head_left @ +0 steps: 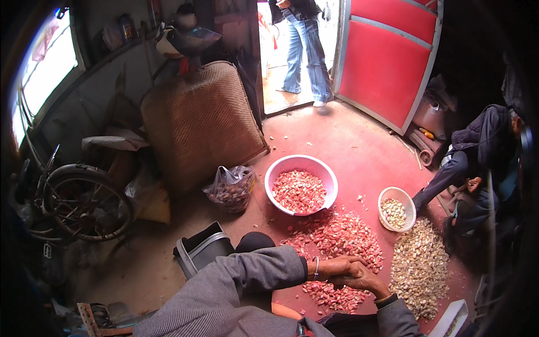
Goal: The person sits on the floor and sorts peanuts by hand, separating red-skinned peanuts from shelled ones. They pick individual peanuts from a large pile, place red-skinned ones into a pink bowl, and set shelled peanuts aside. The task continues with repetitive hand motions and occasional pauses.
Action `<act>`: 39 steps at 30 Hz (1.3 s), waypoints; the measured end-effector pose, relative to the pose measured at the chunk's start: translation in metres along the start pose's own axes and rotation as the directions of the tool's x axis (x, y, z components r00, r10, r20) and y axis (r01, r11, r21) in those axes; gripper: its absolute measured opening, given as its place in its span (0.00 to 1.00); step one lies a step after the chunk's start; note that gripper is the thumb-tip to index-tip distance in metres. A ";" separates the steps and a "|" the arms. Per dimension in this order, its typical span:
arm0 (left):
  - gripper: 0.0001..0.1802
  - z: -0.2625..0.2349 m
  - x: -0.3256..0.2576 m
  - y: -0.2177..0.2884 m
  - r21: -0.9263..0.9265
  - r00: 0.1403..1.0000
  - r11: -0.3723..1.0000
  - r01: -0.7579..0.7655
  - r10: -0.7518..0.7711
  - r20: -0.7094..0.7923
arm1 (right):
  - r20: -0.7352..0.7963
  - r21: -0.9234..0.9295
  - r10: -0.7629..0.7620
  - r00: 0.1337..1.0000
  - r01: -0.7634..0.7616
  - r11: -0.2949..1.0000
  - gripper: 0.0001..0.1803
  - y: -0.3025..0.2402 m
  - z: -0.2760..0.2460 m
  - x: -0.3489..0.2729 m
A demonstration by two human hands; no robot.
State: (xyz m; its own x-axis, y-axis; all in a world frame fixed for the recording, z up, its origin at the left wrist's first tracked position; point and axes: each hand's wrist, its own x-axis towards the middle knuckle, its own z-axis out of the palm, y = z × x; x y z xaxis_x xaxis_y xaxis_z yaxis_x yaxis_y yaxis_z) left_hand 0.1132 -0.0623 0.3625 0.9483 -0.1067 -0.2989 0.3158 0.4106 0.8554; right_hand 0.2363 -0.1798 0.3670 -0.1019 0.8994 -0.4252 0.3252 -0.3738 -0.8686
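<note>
My left hand (340, 268), with a pale bracelet at its wrist, and my right hand (366, 279) meet above a heap of small red-and-white, clove-like pieces (347, 238). The fingers of both are bent and pressed together. What they hold, if anything, is too small or hidden to make out. More of these pieces (336, 297) lie on the floor just below my hands. Beyond the heap stands a pink-white basin (331, 194) partly filled with the same pieces.
Right of the heap, a pale basket (411, 216) holds cream pieces beside a beige pile (420, 264). A seated person (477, 146) is at the right; another stands in the doorway (306, 53) by a red door (387, 62). Nearby are a filled plastic bag (231, 191), grey bin (205, 250) and wheel (84, 202).
</note>
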 end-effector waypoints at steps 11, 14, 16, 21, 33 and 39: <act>0.20 -0.027 0.039 -0.024 0.388 0.773 0.794 -0.469 0.581 -0.256 | -0.290 -0.580 -0.135 0.947 -0.062 0.812 0.14 0.044 -0.023 0.011; 0.09 -0.033 0.035 -0.024 0.235 0.850 0.911 -0.338 0.403 -0.339 | -0.199 -0.571 -0.203 0.959 0.055 0.819 0.13 0.041 -0.019 0.003; 0.10 -0.030 0.029 -0.025 0.189 0.884 0.945 -0.268 0.319 -0.343 | -0.152 -0.658 -0.105 0.983 -0.021 0.753 0.13 0.037 -0.018 -0.004; 0.19 -0.003 0.007 -0.017 0.170 0.864 0.942 -0.288 0.333 -0.378 | -0.165 -0.619 0.024 0.986 -0.122 0.776 0.15 0.020 -0.015 -0.013; 0.13 0.048 -0.209 0.136 -0.086 0.347 0.363 -0.928 0.924 0.160 | -0.049 -0.654 -0.095 0.994 0.040 0.755 0.17 0.032 -0.016 0.014; 0.09 0.098 -0.253 0.177 -0.133 -0.158 -0.103 -0.986 0.838 0.522 | -0.041 -0.667 -0.025 0.999 -0.008 0.745 0.16 0.025 -0.015 0.020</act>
State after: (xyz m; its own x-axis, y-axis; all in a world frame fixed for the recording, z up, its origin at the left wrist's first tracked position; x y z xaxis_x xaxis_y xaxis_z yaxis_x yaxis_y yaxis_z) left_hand -0.0677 -0.0518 0.6312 0.1310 -0.1114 0.9851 -0.9715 0.1836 0.1500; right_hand 0.2562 -0.1673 0.3405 -0.0717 0.9169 -0.3926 0.8703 -0.1348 -0.4738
